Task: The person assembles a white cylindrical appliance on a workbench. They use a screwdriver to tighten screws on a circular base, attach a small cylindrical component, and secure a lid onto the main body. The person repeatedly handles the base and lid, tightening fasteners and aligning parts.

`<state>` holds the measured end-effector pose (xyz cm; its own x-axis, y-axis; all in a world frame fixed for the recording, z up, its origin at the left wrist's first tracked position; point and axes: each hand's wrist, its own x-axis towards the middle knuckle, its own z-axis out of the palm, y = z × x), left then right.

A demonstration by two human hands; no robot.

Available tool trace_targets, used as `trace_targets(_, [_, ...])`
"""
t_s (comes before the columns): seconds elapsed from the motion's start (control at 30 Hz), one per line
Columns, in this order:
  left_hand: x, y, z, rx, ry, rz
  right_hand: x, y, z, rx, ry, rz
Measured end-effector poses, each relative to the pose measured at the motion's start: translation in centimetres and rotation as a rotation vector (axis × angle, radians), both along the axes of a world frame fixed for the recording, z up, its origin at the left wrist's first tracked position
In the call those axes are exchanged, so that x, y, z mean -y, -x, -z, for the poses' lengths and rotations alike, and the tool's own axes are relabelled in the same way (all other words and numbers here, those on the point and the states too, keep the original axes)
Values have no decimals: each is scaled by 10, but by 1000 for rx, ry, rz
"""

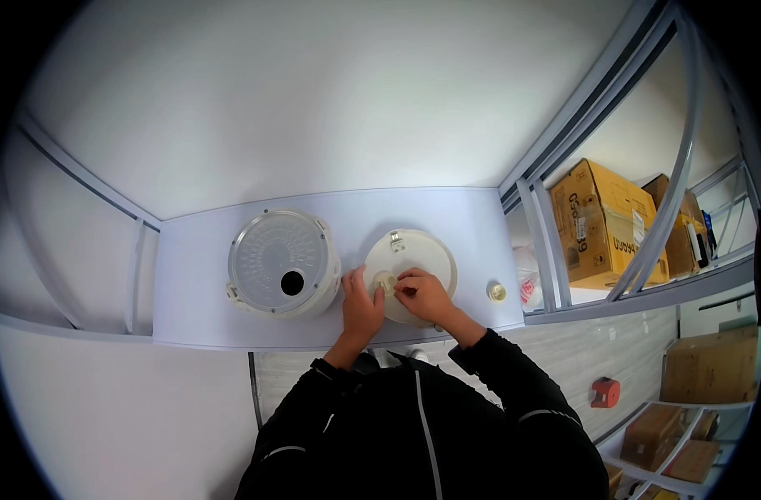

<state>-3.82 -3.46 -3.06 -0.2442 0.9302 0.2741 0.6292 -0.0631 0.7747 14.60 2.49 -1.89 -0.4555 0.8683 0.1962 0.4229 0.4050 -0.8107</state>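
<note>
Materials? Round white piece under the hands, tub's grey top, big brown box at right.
Round white piece: probably moulded plastic; smooth, even off-white.
Grey top: satin sheen, radial pattern; metal or translucent plastic, can't tell.
Big brown box: likely cardboard; matte, folded edges, printed faces.

The left hand [362, 310] and right hand [426, 297] meet at a small cream cap [385, 279] on a round white lid [430, 258]. On the table [480, 229], the lid sits between a pot [324, 292] with a black hole [292, 283] in its silver top [259, 250] and a small yellowish cup [497, 292].
</note>
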Motion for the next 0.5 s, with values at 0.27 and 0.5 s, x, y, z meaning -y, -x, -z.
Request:
trace_targets(0.27, [-21,6,47,754,365,6,-5,-3,-7,-54,156,31])
trace_targets(0.5, [-22,-5,38,1126,385,-56,-3,-3,-10,-43,145,46])
